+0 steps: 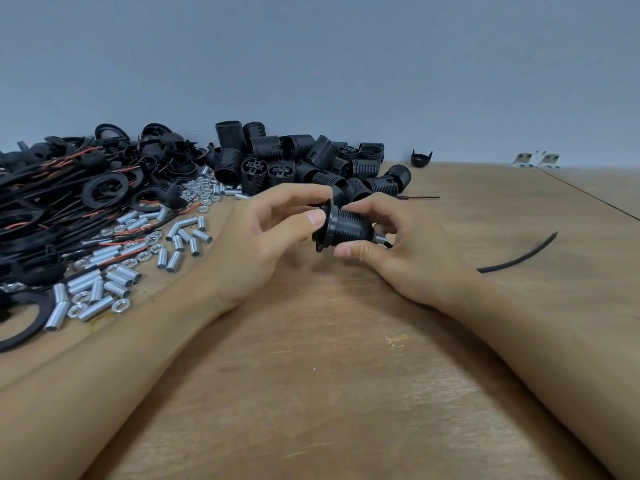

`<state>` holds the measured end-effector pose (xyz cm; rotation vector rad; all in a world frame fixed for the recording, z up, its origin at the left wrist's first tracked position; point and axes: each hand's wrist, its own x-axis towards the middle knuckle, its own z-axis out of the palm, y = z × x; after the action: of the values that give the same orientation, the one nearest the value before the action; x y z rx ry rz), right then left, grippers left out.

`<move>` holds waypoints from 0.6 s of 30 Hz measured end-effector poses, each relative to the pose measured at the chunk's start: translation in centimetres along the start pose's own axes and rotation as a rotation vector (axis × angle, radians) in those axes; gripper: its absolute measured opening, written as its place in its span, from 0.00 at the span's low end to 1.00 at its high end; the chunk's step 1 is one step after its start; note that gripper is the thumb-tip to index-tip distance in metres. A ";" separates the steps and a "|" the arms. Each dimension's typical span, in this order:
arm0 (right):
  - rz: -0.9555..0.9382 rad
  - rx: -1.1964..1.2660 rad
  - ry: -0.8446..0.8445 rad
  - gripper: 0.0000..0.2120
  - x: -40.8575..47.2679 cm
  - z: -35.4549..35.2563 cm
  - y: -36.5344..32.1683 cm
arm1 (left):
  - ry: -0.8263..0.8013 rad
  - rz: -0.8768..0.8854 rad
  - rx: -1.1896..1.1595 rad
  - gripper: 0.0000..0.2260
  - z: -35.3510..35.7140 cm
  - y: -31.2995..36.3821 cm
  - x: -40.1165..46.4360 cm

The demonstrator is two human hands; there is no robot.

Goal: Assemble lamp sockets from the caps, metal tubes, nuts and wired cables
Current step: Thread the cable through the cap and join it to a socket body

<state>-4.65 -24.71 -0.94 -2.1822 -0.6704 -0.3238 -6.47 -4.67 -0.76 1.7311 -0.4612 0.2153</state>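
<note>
Pinching one black socket (pixel 346 226) between them, left hand (pixel 273 233) and right hand (pixel 398 244) curl inward.

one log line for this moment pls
left hand pinches ring | right hand grips lamp socket | held above table | metal tube fitted

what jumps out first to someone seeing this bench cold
Two bare hands at centre hold a black lamp socket: the left hand pinches its ring, the right hand grips its tube end. Behind them lies a heap of black socket shells, with metal tubes scattered left.
</note>
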 end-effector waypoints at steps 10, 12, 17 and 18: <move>0.164 -0.186 0.305 0.12 1.2 -3.0 1.5 | 0.155 0.009 0.399 0.09 -0.5 -1.6 0.3; 0.344 -0.220 0.402 0.18 1.5 -4.2 2.9 | 0.153 0.023 0.427 0.09 -0.6 -1.6 0.3; 0.654 -0.329 0.440 0.22 1.5 -6.2 5.4 | 0.184 0.019 0.535 0.08 -1.1 -1.6 0.4; 0.706 -0.365 0.399 0.23 1.4 -6.2 5.7 | 0.191 0.029 0.572 0.07 -1.2 -1.6 0.4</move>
<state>-0.32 -31.99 0.07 -2.4280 0.4136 -0.5047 -5.34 -3.30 -1.79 2.2335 -0.2979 0.5718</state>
